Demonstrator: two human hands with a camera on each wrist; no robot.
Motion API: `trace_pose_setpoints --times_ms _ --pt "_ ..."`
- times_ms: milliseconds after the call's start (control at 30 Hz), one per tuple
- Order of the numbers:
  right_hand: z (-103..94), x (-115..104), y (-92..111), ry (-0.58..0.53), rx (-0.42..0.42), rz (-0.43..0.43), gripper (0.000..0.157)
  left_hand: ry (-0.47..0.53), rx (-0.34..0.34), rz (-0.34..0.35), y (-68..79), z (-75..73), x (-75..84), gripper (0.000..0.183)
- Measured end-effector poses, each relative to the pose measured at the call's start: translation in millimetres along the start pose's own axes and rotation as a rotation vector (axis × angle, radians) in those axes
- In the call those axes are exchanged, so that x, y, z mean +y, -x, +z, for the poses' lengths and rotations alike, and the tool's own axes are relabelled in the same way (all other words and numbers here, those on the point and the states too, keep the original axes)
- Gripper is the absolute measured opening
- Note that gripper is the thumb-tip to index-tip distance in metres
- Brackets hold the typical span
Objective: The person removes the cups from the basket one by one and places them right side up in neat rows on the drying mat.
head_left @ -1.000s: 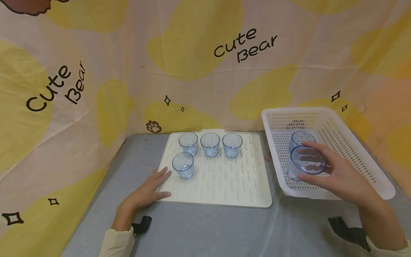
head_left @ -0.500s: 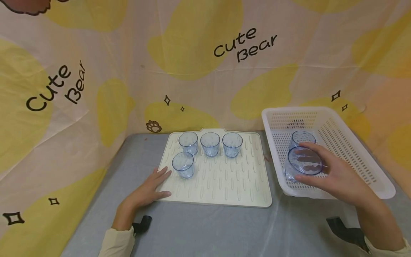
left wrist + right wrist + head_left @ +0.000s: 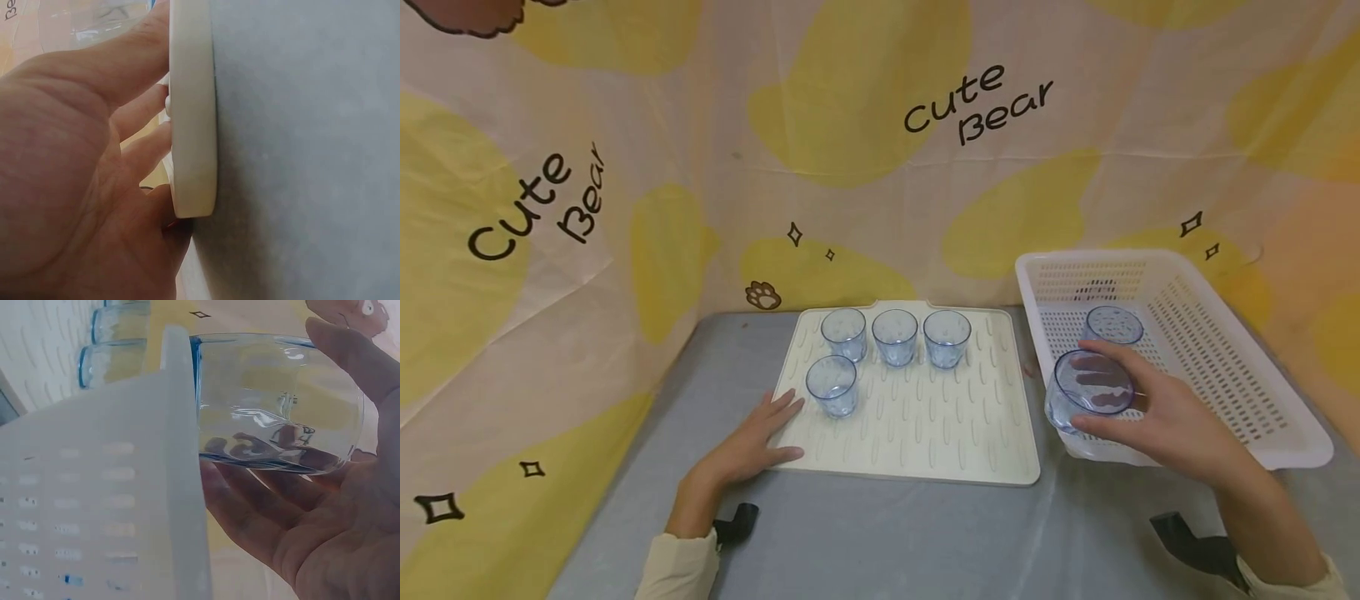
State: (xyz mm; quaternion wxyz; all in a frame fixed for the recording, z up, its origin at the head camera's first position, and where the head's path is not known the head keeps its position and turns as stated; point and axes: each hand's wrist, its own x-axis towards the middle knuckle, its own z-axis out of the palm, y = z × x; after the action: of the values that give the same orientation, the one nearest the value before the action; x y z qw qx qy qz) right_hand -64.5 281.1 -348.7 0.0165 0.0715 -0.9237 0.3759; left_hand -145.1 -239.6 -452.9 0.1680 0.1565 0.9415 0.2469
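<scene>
In the head view my right hand point(image 3: 1172, 421) grips a clear blue-tinted drinking glass point(image 3: 1063, 408), thumb on the near side and fingers round the far side. This glass overlaps the basket's left rim near its front corner. The right wrist view shows the glass point(image 3: 275, 394) above the basket rim, with fingers visible through it. My left hand point(image 3: 741, 446) rests with fingers spread on the left edge of a cream ridged draining mat point(image 3: 925, 442). Beside its fingertips stands one glass point(image 3: 832, 387); three more glasses point(image 3: 895, 337) line the mat's back.
A white perforated plastic basket point(image 3: 1292, 417) stands to the right of the mat. Another glass point(image 3: 1112, 325) sits inside it, partly hidden by my right hand. A printed cloth point(image 3: 865, 208) hangs behind the grey-covered table point(image 3: 880, 542).
My right hand has carried its glass left and slightly towards me, from inside the basket to over its left rim. The left hand stays on the mat.
</scene>
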Motion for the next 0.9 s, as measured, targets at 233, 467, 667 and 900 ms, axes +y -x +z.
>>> trace_pose_setpoints --times_ms 233,467,667,900 --pt "8.8 -12 -7 -0.023 -0.010 -0.031 0.085 -0.002 0.004 0.000 -0.4 0.1 0.3 0.083" --pt "21.5 -25 -13 -0.052 -0.011 -0.030 0.088 0.004 -0.005 -0.004 0.3 0.7 0.9 0.083" --pt "32.7 -36 -20 -0.044 -0.056 -0.019 0.088 0.011 -0.003 -0.014 2.3 -1.0 1.2 0.082" --pt "49.9 -40 -25 -0.043 -0.109 -0.019 0.087 -0.007 -0.001 -0.010 0.4 0.4 1.1 0.083"
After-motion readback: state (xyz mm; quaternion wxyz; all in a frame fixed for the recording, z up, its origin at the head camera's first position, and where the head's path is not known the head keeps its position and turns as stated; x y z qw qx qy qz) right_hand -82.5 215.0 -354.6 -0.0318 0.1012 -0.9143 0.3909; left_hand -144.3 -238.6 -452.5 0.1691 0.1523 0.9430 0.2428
